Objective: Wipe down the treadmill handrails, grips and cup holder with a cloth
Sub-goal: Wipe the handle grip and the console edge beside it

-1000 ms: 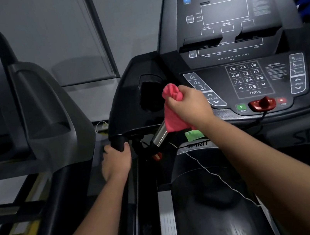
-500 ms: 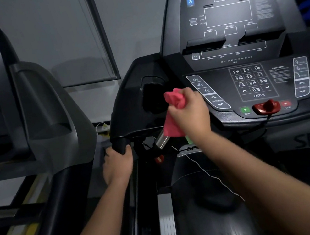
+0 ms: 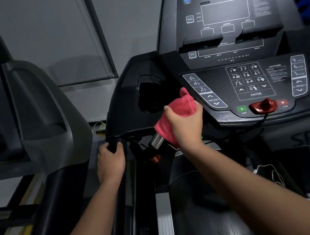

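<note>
Reference: the treadmill console.

- The black handrail ends below-left of the console. The left hand grasps it.
- The cup holder is the dark recess at the console's left edge.
- The right hand, below the console's incline keys, clenches the red cloth around the metal grip. The grip's lower end shows bare.

Step in hand, by judgement: wiping 1 grip. The next move calls for sliding the cloth down over the bare end while keeping it wrapped around the grip.
</note>
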